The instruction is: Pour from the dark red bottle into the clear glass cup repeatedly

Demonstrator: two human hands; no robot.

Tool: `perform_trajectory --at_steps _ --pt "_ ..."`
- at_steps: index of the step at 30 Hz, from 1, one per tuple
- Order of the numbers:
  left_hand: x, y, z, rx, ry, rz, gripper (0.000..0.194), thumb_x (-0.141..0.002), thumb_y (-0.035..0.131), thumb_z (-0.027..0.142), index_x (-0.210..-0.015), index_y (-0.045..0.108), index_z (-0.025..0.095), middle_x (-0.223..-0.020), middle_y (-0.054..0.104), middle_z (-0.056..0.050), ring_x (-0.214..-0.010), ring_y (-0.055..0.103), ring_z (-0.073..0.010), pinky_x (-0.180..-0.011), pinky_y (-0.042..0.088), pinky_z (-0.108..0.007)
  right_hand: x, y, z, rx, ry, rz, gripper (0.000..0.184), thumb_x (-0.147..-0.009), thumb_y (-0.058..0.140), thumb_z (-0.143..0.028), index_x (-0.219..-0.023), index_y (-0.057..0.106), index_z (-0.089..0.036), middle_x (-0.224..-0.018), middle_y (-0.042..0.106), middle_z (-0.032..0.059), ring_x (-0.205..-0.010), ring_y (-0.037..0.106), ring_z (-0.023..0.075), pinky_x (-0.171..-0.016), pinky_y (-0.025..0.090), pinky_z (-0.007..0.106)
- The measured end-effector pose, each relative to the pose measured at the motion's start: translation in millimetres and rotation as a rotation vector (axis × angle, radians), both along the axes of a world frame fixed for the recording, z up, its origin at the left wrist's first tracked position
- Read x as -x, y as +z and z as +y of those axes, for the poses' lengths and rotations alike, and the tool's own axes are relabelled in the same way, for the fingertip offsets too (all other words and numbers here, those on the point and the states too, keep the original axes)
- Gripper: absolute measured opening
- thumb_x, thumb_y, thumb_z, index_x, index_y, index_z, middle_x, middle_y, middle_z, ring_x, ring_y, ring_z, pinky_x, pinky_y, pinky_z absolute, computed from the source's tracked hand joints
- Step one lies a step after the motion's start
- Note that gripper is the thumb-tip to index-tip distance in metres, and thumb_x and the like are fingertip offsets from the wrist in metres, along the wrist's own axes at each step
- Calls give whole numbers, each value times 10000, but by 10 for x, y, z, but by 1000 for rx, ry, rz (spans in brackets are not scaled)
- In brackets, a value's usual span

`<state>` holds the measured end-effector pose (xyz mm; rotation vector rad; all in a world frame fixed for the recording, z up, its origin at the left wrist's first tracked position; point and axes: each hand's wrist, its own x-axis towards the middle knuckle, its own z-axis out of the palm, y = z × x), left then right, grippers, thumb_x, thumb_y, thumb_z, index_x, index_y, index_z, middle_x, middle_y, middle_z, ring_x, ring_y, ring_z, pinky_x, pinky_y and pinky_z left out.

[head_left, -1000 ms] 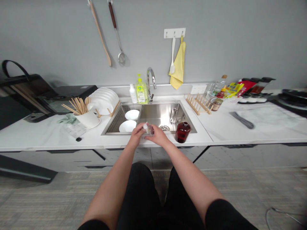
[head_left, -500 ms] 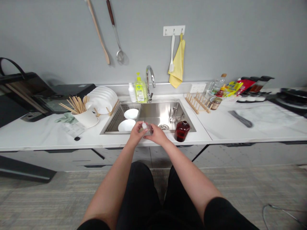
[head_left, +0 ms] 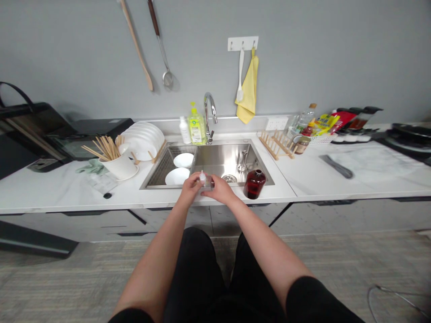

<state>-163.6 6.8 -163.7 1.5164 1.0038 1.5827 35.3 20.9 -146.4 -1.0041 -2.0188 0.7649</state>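
My left hand point(head_left: 190, 188) is closed on a small whitish, see-through piece with a pointed tip point(head_left: 202, 177), held over the front edge of the sink. Close beside it, my right hand point(head_left: 221, 190) grips a small clear container point(head_left: 208, 182) between thumb and fingers. Whether the two pieces are joined cannot be made out, since the fingers cover much of them. A dark red glass bottle without a cap point(head_left: 255, 185) stands upright on the counter to the right of my right hand, apart from it.
The steel sink point(head_left: 218, 158) has a faucet point(head_left: 208, 117) behind it and white bowls point(head_left: 177, 176) on its left side. A chopstick holder point(head_left: 121, 168) and racked plates point(head_left: 141, 139) stand left. Right are a wooden rack point(head_left: 278, 146), a jar point(head_left: 302, 146) and a grey-handled utensil point(head_left: 338, 167).
The pointed tip in my left hand now stands more upright than before. Both hands stay close together at the sink's front edge. The camera view has shifted slightly.
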Motion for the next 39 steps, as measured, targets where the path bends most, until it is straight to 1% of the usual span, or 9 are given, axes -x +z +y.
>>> perform_trajectory --at_steps 3,6,9,13,17,21,29,33,39 --pt "-9 17 -12 -6 19 12 463 -803 996 492 -1116 768 239 -1206 821 -87 -1156 755 -294 -1091 561 -450 0 12 -7 -9 -6 -17 672 -732 1067 -405 -1281 738 -198 -1195 801 90 -1033 740 276 -911 554 387" --pt "8 2 -19 -20 -33 -21 480 -867 935 548 -1212 794 246 -1272 814 -106 -1221 743 -321 -1092 559 -459 -1 26 -16 -8 -12 -26 709 -730 1073 -406 -1315 735 -192 -1212 803 100 -1028 740 274 -912 554 387" --pt "24 -24 -7 -19 -40 1 418 -900 905 553 -1165 827 240 -1267 812 -113 -1219 739 -327 -1087 554 -460 -4 32 -19 -5 -17 -37 712 -728 1075 -415 -1315 736 -197 -1200 803 91 -1018 735 265 -906 550 379" --pt "11 -24 12 -22 -21 -33 511 -773 1028 447 -1161 759 252 -1196 818 -86 -1107 750 -274 -1048 562 -427 -7 27 -12 -19 -12 -51 680 -725 1073 -422 -1278 748 -195 -1177 805 86 -1012 733 269 -893 544 376" --pt "21 -10 3 -12 -108 -103 570 -819 962 523 -1286 781 251 -1294 808 -120 -1189 748 -321 -1047 576 -457 -10 14 -1 -13 0 -38 700 -735 1071 -417 -1312 741 -198 -1195 809 90 -1013 738 270 -884 543 372" --pt "26 3 -10 7 -47 -45 394 -849 948 502 -1109 830 230 -1224 814 -111 -1160 749 -312 -1056 572 -452 -15 9 3 -16 10 -18 697 -733 1072 -414 -1308 738 -204 -1202 806 85 -1016 736 267 -890 540 370" --pt "-47 54 -51 51 31 -121 458 -794 989 532 -1077 790 233 -1106 819 -72 -998 740 -255 -966 598 -422 -8 -16 11 -19 -9 -36 654 -732 1073 -448 -1237 730 -211 -1129 792 62 -977 712 252 -862 518 350" --pt "0 180 -48 -9 68 -15 389 -841 937 523 -1078 823 237 -1130 805 -77 -1065 737 -281 -1027 585 -457 -9 -30 20 -16 -13 -26 645 -723 1073 -489 -1193 728 -213 -1088 782 50 -944 701 243 -841 514 347" --pt "154 560 -11 -149 147 302 254 -902 862 461 -1032 830 244 -1096 798 -82 -1045 719 -276 -1001 565 -445 -12 -12 15 -2 -34 -26 649 -708 1075 -494 -1165 718 -204 -1073 774 47 -902 688 232 -807 503 345"
